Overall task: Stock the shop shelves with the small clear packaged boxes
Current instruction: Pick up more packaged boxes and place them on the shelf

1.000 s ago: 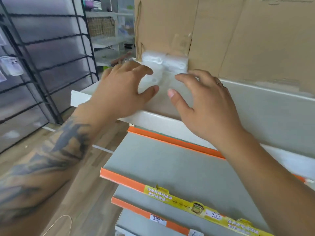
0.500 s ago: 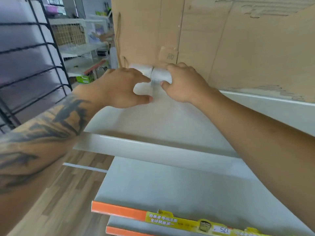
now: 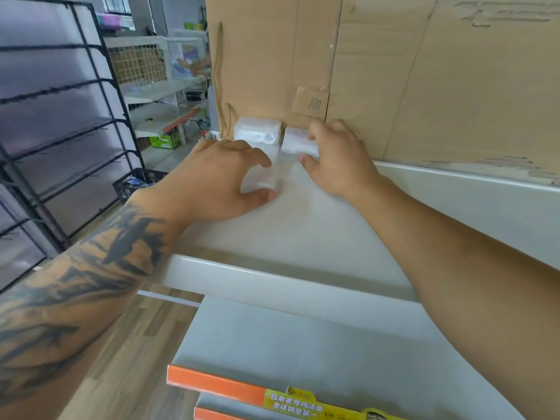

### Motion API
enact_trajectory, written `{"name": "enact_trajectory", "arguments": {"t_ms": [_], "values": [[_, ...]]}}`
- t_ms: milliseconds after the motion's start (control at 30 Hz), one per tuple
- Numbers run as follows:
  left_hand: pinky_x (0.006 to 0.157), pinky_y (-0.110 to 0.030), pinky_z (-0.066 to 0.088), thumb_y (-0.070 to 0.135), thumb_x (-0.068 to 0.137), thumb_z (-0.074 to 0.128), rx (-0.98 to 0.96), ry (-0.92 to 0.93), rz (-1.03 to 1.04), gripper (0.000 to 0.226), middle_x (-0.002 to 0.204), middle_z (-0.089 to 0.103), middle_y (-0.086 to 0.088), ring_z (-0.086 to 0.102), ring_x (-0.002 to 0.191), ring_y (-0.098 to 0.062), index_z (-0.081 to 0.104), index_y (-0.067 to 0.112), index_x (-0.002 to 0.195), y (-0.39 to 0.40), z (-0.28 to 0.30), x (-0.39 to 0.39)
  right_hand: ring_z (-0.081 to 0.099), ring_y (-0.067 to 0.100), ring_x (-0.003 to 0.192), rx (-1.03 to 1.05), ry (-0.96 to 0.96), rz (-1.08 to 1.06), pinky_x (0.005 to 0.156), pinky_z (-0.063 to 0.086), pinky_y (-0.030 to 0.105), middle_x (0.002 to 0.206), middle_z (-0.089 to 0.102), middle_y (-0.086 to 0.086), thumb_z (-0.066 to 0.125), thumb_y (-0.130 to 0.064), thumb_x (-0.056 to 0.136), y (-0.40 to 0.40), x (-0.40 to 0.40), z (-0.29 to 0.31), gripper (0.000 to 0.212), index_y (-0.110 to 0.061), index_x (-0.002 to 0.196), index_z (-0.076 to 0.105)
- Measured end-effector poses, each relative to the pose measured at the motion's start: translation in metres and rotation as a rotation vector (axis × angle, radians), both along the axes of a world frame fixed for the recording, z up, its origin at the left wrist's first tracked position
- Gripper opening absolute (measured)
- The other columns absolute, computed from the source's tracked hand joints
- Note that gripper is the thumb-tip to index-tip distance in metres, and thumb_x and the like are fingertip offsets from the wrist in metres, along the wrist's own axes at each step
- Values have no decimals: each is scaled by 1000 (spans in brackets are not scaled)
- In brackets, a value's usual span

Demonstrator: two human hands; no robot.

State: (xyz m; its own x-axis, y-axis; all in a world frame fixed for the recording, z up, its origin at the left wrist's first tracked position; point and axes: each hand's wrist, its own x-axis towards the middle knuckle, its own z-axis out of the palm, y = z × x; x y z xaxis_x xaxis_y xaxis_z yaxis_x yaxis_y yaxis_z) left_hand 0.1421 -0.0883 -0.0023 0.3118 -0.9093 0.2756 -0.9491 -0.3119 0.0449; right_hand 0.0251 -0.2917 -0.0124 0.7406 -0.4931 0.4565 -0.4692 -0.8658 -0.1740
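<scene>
On the white metal top shelf, 3 small clear plastic boxes sit at the far end against the brown cardboard backing. The left hand curls finger and thumb around the near clear box. The right hand grips the far right clear box. The far left clear box stands untouched beside it.

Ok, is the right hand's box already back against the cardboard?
Yes, the box gripped by the right hand sits on the top shelf against the cardboard backing.
</scene>
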Motion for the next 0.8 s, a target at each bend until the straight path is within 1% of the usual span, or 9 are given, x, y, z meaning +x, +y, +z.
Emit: {"name": "enact_trajectory", "arguments": {"t_ms": [100, 167, 233, 333, 433, 467, 533, 633, 800], "values": [[108, -48, 42, 80, 75, 39, 5, 53, -27, 77, 128, 63, 3, 58, 124, -26, 58, 33, 133, 0, 0, 2, 57, 34, 104, 34, -41, 36, 91, 48, 41, 121, 49, 9, 69, -33, 92, 0, -2, 2, 33, -17, 116, 52], [105, -44, 46, 80, 75, 43, -21, 105, -61, 78, 125, 62, 0, 58, 122, -26, 59, 31, 133, 0, -1, 3, 56, 31, 104, 46, -64, 76, 89, 45, 35, 120, 48, 8, 70, -29, 91, -1, -6, 1, 33, -15, 115, 53], [105, -38, 44, 75, 82, 53, -31, 133, -72, 71, 126, 61, -3, 56, 122, -26, 58, 29, 135, -1, -1, 4, 54, 30, 106, 34, -61, 97, 86, 40, 31, 122, 50, 9, 71, -29, 91, -4, -8, 0, 33, -15, 115, 53], [105, -39, 43, 59, 89, 60, -23, 143, -95, 62, 133, 60, -5, 54, 125, -28, 54, 29, 142, -3, -3, 6, 52, 33, 111, 2, -34, 81, 87, 40, 36, 120, 56, 8, 69, -33, 92, -8, -5, -1, 35, -14, 115, 50], [104, -37, 43, 57, 90, 61, -34, 153, -93, 60, 134, 60, -3, 54, 124, -26, 53, 31, 144, -3, -4, 10, 51, 33, 111, -1, -47, 54, 94, 45, 46, 119, 56, 8, 71, -37, 90, -7, -2, -2, 39, -16, 114, 48], [104, -36, 42, 55, 91, 62, -30, 150, -90, 59, 134, 60, -3, 54, 124, -26, 52, 32, 144, -3, -4, 10, 51, 32, 109, 6, -58, 54, 94, 45, 46, 120, 54, 7, 72, -37, 89, -6, -2, -2, 40, -17, 114, 48], [99, -31, 40, 53, 92, 66, -21, 171, -86, 58, 135, 60, -1, 55, 123, -23, 53, 32, 144, -3, -4, 10, 52, 28, 104, 38, -67, 58, 92, 44, 39, 122, 49, 8, 75, -37, 88, -3, -6, 1, 44, -19, 119, 49], [90, -24, 34, 51, 89, 72, -49, 254, -80, 58, 133, 60, 4, 56, 117, -18, 55, 32, 142, 5, 1, 6, 53, 26, 107, 56, -58, 52, 91, 41, 29, 128, 44, 9, 79, -37, 86, 5, -20, 11, 55, -24, 130, 49], [90, -25, 35, 52, 84, 76, -190, 287, -82, 59, 124, 62, 9, 56, 106, -14, 59, 35, 138, 38, 10, -17, 50, 18, 106, 79, -68, 73, 90, 37, 23, 126, 42, 3, 80, -41, 83, 33, -70, 27, 59, -28, 134, 52]]}}
